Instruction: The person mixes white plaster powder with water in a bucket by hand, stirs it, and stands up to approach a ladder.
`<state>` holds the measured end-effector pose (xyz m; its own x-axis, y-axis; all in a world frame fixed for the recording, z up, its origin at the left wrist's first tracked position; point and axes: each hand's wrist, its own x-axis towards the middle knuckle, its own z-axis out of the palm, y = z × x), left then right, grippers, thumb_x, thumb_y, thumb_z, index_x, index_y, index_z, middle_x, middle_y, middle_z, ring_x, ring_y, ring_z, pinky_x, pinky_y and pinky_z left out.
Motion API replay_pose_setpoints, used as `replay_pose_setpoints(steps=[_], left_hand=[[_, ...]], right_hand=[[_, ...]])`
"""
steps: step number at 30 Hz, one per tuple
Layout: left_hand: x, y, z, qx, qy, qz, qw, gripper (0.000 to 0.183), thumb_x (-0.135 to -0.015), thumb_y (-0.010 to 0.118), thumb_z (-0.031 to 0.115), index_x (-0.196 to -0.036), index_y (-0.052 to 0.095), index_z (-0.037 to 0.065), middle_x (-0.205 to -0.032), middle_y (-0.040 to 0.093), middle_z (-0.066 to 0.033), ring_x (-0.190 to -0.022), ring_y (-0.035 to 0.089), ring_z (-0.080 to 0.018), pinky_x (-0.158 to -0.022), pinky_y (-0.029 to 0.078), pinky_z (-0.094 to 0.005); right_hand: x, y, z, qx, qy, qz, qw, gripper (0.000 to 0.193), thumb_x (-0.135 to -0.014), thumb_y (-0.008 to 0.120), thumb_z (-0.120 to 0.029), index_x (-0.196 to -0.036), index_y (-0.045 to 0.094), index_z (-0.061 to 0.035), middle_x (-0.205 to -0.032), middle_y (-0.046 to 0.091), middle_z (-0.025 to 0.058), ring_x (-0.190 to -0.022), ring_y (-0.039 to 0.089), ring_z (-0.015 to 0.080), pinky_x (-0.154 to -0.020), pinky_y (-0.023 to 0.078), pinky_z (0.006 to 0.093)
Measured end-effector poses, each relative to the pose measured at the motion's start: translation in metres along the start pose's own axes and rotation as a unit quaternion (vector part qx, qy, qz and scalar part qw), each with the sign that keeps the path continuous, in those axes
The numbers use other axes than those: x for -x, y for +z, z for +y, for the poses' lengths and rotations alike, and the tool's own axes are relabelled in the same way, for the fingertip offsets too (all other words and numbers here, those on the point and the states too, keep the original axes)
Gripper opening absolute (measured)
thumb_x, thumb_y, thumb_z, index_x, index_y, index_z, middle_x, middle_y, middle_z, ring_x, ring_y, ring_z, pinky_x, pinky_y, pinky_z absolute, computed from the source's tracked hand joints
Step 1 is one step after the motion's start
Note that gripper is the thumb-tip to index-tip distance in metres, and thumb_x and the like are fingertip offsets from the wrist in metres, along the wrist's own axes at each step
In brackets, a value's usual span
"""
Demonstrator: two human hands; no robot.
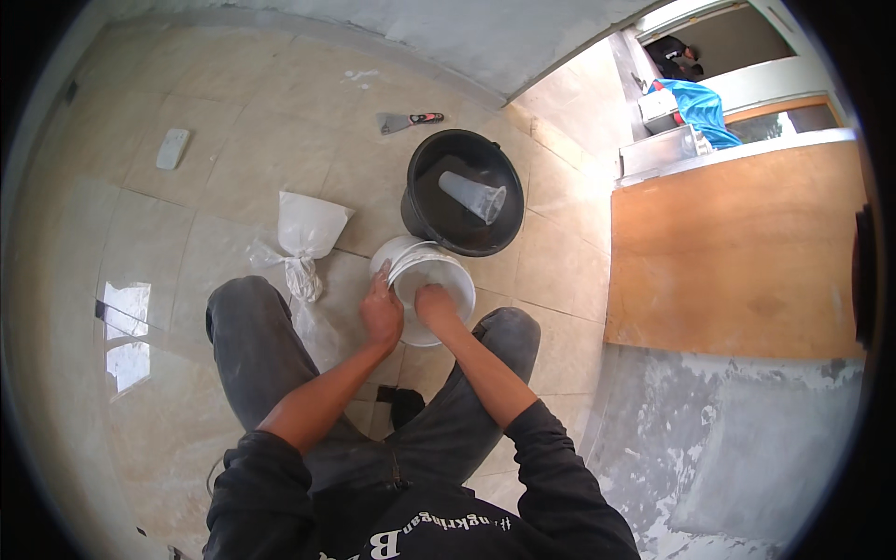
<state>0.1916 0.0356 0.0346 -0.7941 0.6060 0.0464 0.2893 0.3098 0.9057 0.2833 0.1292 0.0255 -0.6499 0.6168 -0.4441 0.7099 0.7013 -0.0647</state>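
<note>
Between my knees a white plastic bucket point(461, 282) tilts toward me, its pale inside showing. My left hand point(381, 313) grips its left rim, fingers over the edge. Inside the bucket's mouth is my right hand point(435, 304), its fingers curled closed; whatever they hold, if anything, is hidden. Just behind, another white round rim point(394, 248) shows, perhaps a second container. A black bucket point(416, 217) of dark water stands beyond, with a clear plastic cup point(471, 195) lying in it. Left of my hands sits a knotted plastic bag of white powder point(313, 226).
A putty knife point(409, 122) lies beyond the black bucket. At the far left is a white rectangular object point(173, 149) on the tiles. An orange-brown wooden panel point(733, 252) stands at right, by a blue cloth point(702, 110). Another person point(670, 56) is beyond the opening.
</note>
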Motion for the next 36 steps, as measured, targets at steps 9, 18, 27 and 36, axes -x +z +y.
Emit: replay_pose_setpoints(steps=[9, 18, 27, 36], left_hand=[[0.007, -0.008, -0.013, -0.022, 0.03, -0.017, 0.999, 0.051, -0.079, 0.048, -0.006, -0.128, 0.049, 0.01, -0.119, 0.053, -0.0278, -0.094, 0.059, -0.0434, -0.078, 0.049, -0.0432], [0.012, -0.011, -0.001, 0.07, -0.041, -0.072, 0.994, 0.05, -0.082, 0.046, -0.006, -0.129, 0.048, 0.009, -0.122, 0.054, -0.0219, -0.106, 0.055, -0.0386, -0.083, 0.047, -0.0416], [0.019, -0.01, -0.01, 0.046, -0.022, -0.07, 0.996, 0.051, -0.082, 0.046, -0.007, -0.129, 0.048, 0.01, -0.12, 0.055, -0.0205, -0.102, 0.056, -0.0396, -0.078, 0.048, -0.0424], [0.019, -0.014, -0.009, 0.049, -0.017, -0.061, 0.997, 0.051, -0.083, 0.045, -0.007, -0.132, 0.046, 0.008, -0.119, 0.056, -0.0218, -0.098, 0.057, -0.0406, -0.076, 0.047, -0.0428]], right_hand=[[0.013, -0.041, -0.015, -0.064, 0.118, 0.071, 0.988, 0.023, -0.076, 0.055, -0.01, -0.095, 0.059, 0.0029, -0.092, 0.062, 0.025, -0.086, 0.062, 0.0394, -0.073, 0.051, 0.0452], [0.007, -0.005, -0.035, -0.127, -0.093, 0.087, 0.984, 0.023, -0.081, 0.051, -0.009, -0.098, 0.056, 0.0055, -0.109, 0.051, 0.031, -0.081, 0.061, 0.0437, -0.07, 0.053, 0.048], [0.02, -0.018, -0.02, -0.025, 0.122, 0.079, 0.989, 0.03, -0.075, 0.056, -0.007, -0.103, 0.056, 0.0042, -0.105, 0.055, 0.0264, -0.078, 0.063, 0.0388, -0.067, 0.054, 0.0436], [0.037, -0.026, -0.027, -0.111, 0.136, 0.003, 0.984, 0.038, -0.075, 0.054, -0.003, -0.111, 0.049, 0.0095, -0.106, 0.053, 0.0308, -0.087, 0.06, 0.0437, -0.077, 0.05, 0.0459]])
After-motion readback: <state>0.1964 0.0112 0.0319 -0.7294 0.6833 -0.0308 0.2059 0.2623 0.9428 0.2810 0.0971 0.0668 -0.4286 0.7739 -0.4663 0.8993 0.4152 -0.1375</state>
